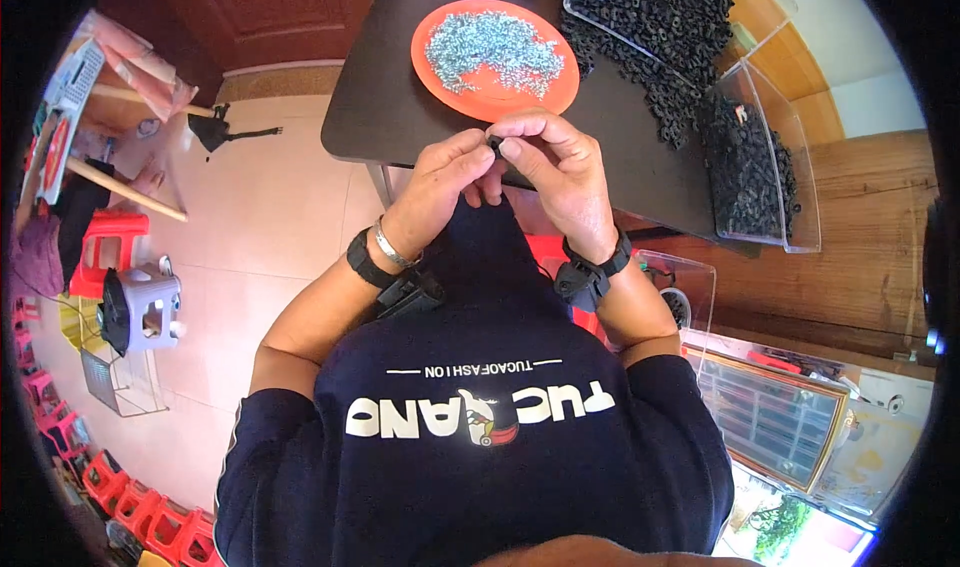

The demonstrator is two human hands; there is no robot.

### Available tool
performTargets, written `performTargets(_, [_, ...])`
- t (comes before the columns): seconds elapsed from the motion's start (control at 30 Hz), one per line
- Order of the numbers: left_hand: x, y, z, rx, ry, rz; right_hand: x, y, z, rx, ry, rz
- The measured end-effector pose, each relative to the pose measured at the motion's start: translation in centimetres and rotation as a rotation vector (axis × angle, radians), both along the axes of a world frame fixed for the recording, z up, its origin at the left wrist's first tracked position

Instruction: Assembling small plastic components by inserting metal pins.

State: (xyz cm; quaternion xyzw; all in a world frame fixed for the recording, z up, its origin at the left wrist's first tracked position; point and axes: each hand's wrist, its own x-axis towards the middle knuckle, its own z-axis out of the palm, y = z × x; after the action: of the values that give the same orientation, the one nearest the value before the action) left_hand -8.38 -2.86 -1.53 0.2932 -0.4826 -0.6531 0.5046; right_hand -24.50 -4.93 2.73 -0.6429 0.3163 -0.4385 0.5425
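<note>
Pale floor tiles [260, 227], brightly lit, spread left of the dark table [385, 87]. Left of the table's far end stands a reddish-brown panelled door [290, 12]; a wood-grain surface [870, 217] lies to the table's right. Red plastic stools [104, 475] line up well left of the table.

– What surface can you see from there?
– I see a dark table [385, 92], with an orange plate [487, 79] lying on it
– And right of the plate?
– I get a far clear bin [600, 29], a nearer clear bin [808, 217], and loose black parts [672, 107] scattered on the table beside both
</note>
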Motion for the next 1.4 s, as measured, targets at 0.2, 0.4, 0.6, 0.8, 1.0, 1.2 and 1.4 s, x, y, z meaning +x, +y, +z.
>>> performTargets(0.2, [1.1,0.5,0.1,-0.005,0.07,0.058,1.5,-0.7,0.4,-0.238,0.1,0.016])
performTargets(0.4, [3.3,0.3,-0.9,0.047,0.068,0.123,0.6,-6.2,1.9,-0.481,0.575,-0.25])
performTargets(0.6, [3.8,0.3,-0.9,0.128,0.05,0.115,1.2,-9.7,-0.3,-0.59,0.891,-0.082])
performTargets(0.8, [4.0,0.2,-0.6,0.132,0.023,0.099,1.2,-9.6,0.0,-0.649,0.992,-0.1])
performTargets(1.0, [3.8,-0.3,1.2,0.069,-0.177,0.129,-1.0,-10.0,0.6,-0.63,0.904,-0.18])
performTargets(1.2, [3.0,-4.2,3.6,-0.602,-0.749,0.31,-1.9,-10.1,2.4,-0.536,0.886,-0.12])
performTargets(1.4, [2.2,-8.6,5.5,-0.866,-0.917,0.214,-1.6,-11.6,3.5,-0.607,0.712,-0.002])
